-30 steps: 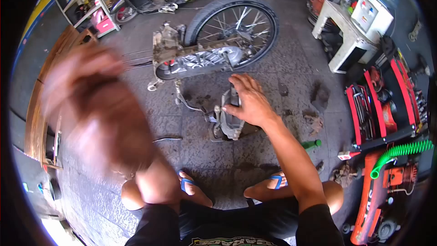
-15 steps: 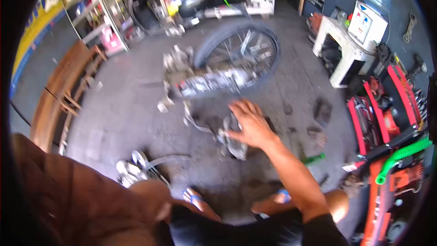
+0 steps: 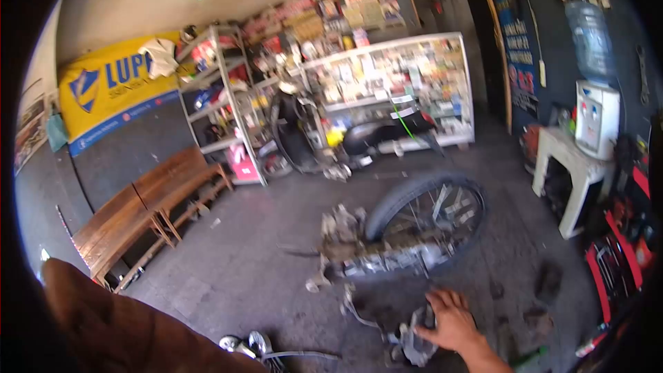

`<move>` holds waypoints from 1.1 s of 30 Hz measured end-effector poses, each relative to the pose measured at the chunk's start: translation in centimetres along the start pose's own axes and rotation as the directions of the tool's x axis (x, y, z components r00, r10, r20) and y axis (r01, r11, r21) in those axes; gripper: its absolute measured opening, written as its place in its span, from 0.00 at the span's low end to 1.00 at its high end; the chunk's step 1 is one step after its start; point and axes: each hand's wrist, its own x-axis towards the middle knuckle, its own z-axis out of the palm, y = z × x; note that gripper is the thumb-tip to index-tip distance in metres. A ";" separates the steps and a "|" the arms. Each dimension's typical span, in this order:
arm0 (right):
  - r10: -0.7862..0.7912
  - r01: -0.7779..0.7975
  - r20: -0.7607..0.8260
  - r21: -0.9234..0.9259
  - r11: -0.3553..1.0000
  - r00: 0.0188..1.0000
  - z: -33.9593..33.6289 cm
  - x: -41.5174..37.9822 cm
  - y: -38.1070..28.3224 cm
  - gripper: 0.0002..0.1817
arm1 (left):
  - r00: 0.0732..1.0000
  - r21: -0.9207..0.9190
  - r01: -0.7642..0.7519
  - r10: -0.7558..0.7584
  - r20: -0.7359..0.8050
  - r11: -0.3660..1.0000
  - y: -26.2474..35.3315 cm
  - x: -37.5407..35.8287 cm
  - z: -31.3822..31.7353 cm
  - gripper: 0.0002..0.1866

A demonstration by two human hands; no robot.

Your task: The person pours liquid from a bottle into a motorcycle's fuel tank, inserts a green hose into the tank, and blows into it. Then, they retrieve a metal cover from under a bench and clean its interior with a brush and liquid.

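On the floor at the lower right lies a rounded grey metal engine part [image 3: 418,345], with a thin hose or cable running off its left side. My right hand [image 3: 452,321] rests against its right edge, thumb over the metal and fingers stretched out. Very close to the camera, a large brown blurred shape fills the lower left; it appears to be my raised left arm [image 3: 138,328], its fingers not distinguishable. Just beyond the metal part lies an engine assembly [image 3: 383,255] joined to a spoked wheel with a tyre [image 3: 428,211].
Shiny metal parts with a cable [image 3: 259,345] lie at the lower left. A wooden bench [image 3: 148,211] stands along the left wall, shelves and a glass display case [image 3: 394,86] at the back. To the right are a white stool [image 3: 563,173] with a water dispenser and a red toolbox [image 3: 611,262].
The view has tilted up and turned left, so the floor things sit lower and further right. My right hand stays at the metal part. My legs have left the view.
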 end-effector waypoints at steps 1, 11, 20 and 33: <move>-0.001 0.001 0.000 0.023 1.000 1.000 0.5 -0.7 -0.7 0.46 | 1.000 0.008 0.020 -0.020 0.010 1.000 -0.4 0.1 -0.1 0.28; 0.051 -0.050 -0.020 0.052 0.997 0.998 -0.3 -0.8 -0.4 0.43 | 0.998 -0.016 0.063 -0.062 0.031 0.998 -1.2 -0.4 1.6 0.26; 0.036 -0.035 -0.013 0.015 0.999 0.999 0.8 -0.5 -1.2 0.45 | 0.991 -0.035 0.082 -0.078 0.112 0.996 -2.4 0.2 1.3 0.25; 0.066 -0.065 0.032 -0.012 0.998 0.997 1.3 -0.3 -2.5 0.46 | 0.989 -0.048 0.105 -0.099 0.112 0.993 -2.3 0.7 1.4 0.23</move>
